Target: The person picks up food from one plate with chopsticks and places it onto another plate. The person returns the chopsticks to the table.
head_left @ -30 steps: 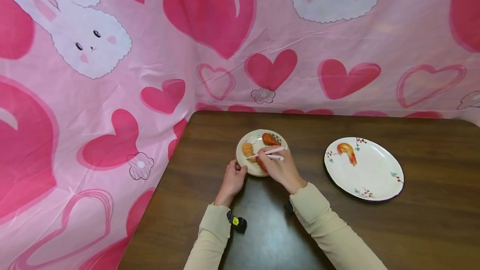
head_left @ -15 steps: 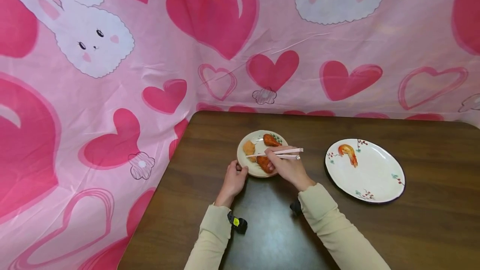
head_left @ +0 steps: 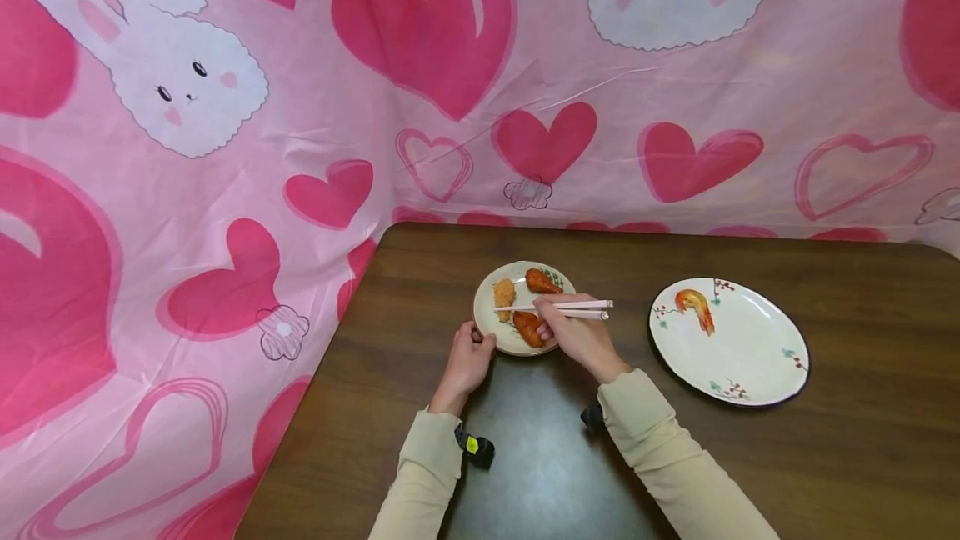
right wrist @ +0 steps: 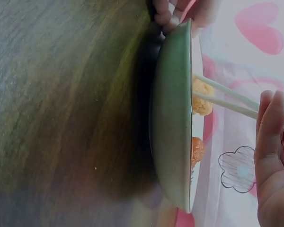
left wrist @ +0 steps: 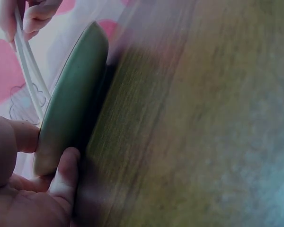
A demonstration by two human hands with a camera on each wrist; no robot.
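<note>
My left hand (head_left: 468, 361) grips the near-left rim of a small round plate (head_left: 483, 294), thumb on the rim and fingers underneath, as the left wrist view shows. My right hand (head_left: 583, 336) holds a pair of pale chopsticks (head_left: 581, 304) over that plate. Their tips are at a golden fried nugget (head_left: 504, 292) on the plate's left side; whether they pinch it I cannot tell. Two reddish-brown drumsticks, a far drumstick (head_left: 542, 281) and a near drumstick (head_left: 528, 328), lie on the same plate. In the right wrist view the chopsticks slant down to the nugget (right wrist: 203, 97).
To the right stands a large white oval plate (head_left: 750, 348) with a dark rim and painted sprigs, bearing one shrimp (head_left: 696, 309). Both plates are on a dark wooden table (head_left: 877, 440). Pink heart-patterned cloth (head_left: 450, 40) hangs behind and at the left.
My right hand has shifted to the right, and the chopsticks now lie flatter. The nugget has turned and moved slightly right on the small plate. My left hand keeps its grip.
</note>
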